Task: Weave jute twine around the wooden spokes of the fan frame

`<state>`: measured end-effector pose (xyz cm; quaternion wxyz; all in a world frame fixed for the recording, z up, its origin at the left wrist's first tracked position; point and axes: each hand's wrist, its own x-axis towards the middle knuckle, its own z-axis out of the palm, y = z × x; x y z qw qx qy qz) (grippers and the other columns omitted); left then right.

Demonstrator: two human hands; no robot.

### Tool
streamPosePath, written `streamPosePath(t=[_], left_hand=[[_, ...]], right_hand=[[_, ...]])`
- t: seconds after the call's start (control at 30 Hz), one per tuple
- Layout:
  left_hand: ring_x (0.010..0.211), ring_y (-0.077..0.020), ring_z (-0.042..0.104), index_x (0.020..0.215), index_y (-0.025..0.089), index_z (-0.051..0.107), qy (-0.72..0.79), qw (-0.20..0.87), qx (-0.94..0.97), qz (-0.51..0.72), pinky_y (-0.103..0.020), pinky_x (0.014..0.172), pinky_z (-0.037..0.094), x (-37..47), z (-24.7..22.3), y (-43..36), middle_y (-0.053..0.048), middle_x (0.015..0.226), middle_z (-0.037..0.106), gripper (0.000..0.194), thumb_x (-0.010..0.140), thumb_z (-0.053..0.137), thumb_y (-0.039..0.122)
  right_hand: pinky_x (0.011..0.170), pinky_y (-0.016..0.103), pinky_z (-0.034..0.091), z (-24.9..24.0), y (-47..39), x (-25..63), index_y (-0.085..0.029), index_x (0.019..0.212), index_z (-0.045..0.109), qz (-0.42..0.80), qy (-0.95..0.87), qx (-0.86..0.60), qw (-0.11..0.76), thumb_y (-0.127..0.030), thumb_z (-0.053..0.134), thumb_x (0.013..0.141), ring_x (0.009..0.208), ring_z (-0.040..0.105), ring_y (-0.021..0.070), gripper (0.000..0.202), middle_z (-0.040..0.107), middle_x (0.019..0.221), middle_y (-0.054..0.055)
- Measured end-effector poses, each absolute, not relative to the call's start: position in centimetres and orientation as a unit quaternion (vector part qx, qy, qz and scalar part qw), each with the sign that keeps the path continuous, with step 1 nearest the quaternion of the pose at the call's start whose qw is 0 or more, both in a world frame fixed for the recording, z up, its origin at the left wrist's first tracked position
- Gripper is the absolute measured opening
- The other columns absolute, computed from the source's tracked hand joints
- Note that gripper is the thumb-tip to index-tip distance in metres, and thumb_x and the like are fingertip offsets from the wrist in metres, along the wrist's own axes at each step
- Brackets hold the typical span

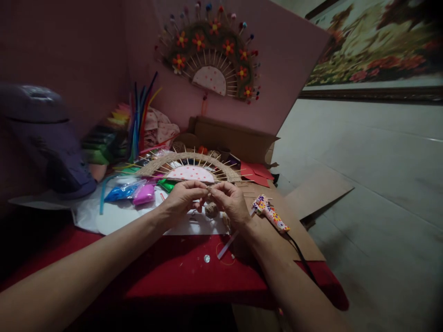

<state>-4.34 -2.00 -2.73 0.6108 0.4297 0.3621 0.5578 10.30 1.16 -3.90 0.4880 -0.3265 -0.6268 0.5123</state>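
My left hand [185, 198] and my right hand [232, 203] meet fingertip to fingertip over the table, both pinched closed. Between them is a thin, tan bit of what looks like jute twine [209, 188], partly hidden by the fingers. Just below the fingertips sits a small brown twine ball [211, 210]. Behind the hands lies a half-round fan frame of thin sticks with a woven jute band [221, 163]. Its half-circle base [190, 174] is pale with pink dots.
A flower-patterned glue gun [270, 214] rests on cardboard [304, 244] at right, its cord trailing forward. Blue and pink packets [143, 194] lie left, near a purple container [51, 143]. A finished-looking fan [207, 60] hangs behind. Red cloth [145, 272] covers the table's front.
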Motion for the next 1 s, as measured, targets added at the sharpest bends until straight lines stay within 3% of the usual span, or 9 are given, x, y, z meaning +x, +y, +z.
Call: streamPosePath(t=[0.27,0.37,0.67,0.87,1.0], left_hand=[[0.045,-0.0058,0.049,0.066,0.011,0.059,0.335,0.701,0.365,0.513,-0.015,0.040,0.038,-4.49,-2.47,-1.93,-0.002,0.058,0.056,0.004,0.068,0.058,0.013],[0.043,-0.0055,0.048,0.066,0.011,0.058,0.333,0.696,0.394,0.499,-0.015,0.039,0.038,-4.74,-2.42,-1.76,-0.001,0.058,0.056,0.006,0.071,0.057,0.015],[0.043,-0.0064,0.048,0.068,0.011,0.059,0.311,0.660,0.457,0.508,-0.018,0.038,0.041,-4.75,-2.11,-1.77,-0.001,0.060,0.057,0.014,0.070,0.065,0.023],[0.042,-0.0060,0.049,0.066,0.010,0.060,0.316,0.662,0.454,0.506,-0.018,0.038,0.039,-4.75,-2.02,-1.78,-0.001,0.057,0.058,0.011,0.068,0.067,0.019],[0.046,-0.0065,0.053,0.073,0.009,0.064,0.306,0.656,0.456,0.517,-0.018,0.043,0.042,-4.91,-2.52,-1.47,-0.004,0.065,0.063,0.013,0.069,0.069,0.020]], right_hand=[[0.044,0.019,0.032,-3.81,0.95,10.18,-0.016,0.068,0.057,0.465,-0.658,-0.322,0.498,-0.035,0.066,0.071,0.047,0.040,0.0051,0.021,0.052,0.058,-0.003],[0.049,0.020,0.036,-3.79,0.79,10.20,-0.017,0.070,0.058,0.434,-0.677,-0.307,0.509,-0.034,0.064,0.073,0.052,0.045,0.0068,0.019,0.054,0.062,-0.003],[0.041,0.018,0.029,-3.53,0.96,10.32,-0.016,0.070,0.056,0.504,-0.641,-0.306,0.491,-0.038,0.064,0.073,0.044,0.037,0.0047,0.023,0.054,0.059,-0.003],[0.057,0.023,0.044,-3.83,0.64,10.37,-0.019,0.080,0.056,0.377,-0.695,-0.288,0.540,-0.031,0.061,0.077,0.062,0.053,0.0103,0.013,0.057,0.074,0.000],[0.064,0.026,0.047,-3.49,0.27,10.61,-0.019,0.083,0.061,0.258,-0.752,-0.285,0.536,-0.023,0.055,0.080,0.073,0.057,0.0135,0.008,0.059,0.084,0.004]])
